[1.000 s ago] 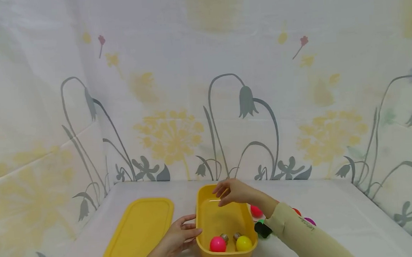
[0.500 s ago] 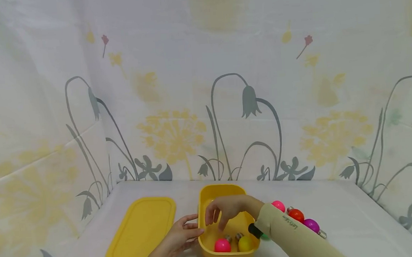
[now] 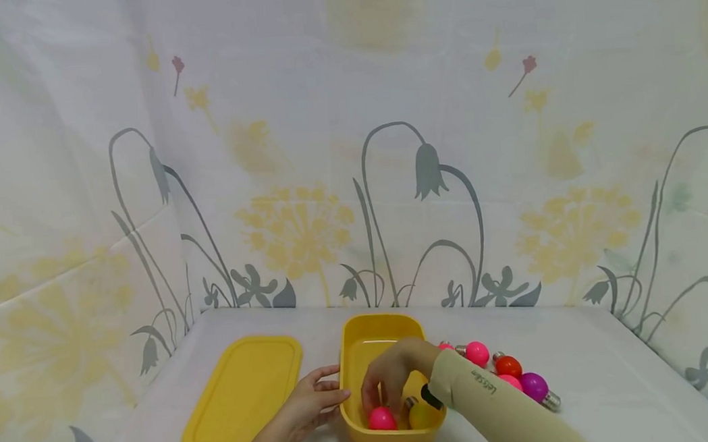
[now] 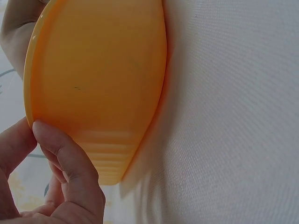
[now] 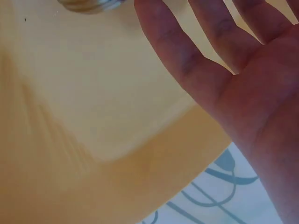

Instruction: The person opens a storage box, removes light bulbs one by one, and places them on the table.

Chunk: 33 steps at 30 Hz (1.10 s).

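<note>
A yellow plastic box [image 3: 361,330] stands on the white cloth and holds a pink bulb [image 3: 381,419] and a yellow bulb [image 3: 423,417] at its near end. My right hand [image 3: 388,380] reaches down into the box with its fingers just above the pink bulb. In the right wrist view the palm [image 5: 243,74] is spread, holding nothing, over the box floor [image 5: 93,93], and a metal bulb base [image 5: 88,3] shows at the top edge. My left hand [image 3: 307,406] rests with straight fingers against the box's left wall [image 4: 98,84], its thumb [image 4: 70,163] touching the wall.
The yellow lid [image 3: 243,397] lies flat to the left of the box. Right of the box lie loose bulbs: pink [image 3: 476,353], red [image 3: 509,365] and purple [image 3: 533,386]. Flower-printed cloth walls close in the back and both sides.
My right hand has come from the box's far end toward its near end and dropped down to the bulbs. The left hand has stayed on the box wall.
</note>
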Available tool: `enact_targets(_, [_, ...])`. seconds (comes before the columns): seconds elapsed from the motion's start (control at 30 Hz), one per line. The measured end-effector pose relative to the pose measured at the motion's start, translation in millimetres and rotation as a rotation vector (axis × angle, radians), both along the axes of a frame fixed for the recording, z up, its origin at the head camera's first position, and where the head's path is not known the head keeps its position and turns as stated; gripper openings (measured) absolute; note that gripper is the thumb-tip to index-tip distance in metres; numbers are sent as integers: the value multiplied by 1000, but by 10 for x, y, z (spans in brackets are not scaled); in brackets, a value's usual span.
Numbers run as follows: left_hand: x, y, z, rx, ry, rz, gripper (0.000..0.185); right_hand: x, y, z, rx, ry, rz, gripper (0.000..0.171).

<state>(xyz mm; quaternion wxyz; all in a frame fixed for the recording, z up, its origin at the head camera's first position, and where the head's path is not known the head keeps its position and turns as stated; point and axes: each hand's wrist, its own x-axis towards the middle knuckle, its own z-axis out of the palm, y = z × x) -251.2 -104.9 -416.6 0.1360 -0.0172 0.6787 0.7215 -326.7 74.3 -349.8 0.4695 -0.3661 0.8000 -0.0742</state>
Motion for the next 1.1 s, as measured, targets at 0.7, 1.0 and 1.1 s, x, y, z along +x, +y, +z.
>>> enact_targets(0.7, [5, 2, 17, 17, 29, -1, 62, 192, 197, 221, -261, 107, -127, 25])
enact_targets(1.0, [2, 2, 6, 1, -6, 2, 62, 259, 404, 207, -388, 157, -319, 24])
enact_targets(1.1, [2, 4, 12, -3, -9, 0, 62, 280, 459, 211, -423, 176, -362, 25])
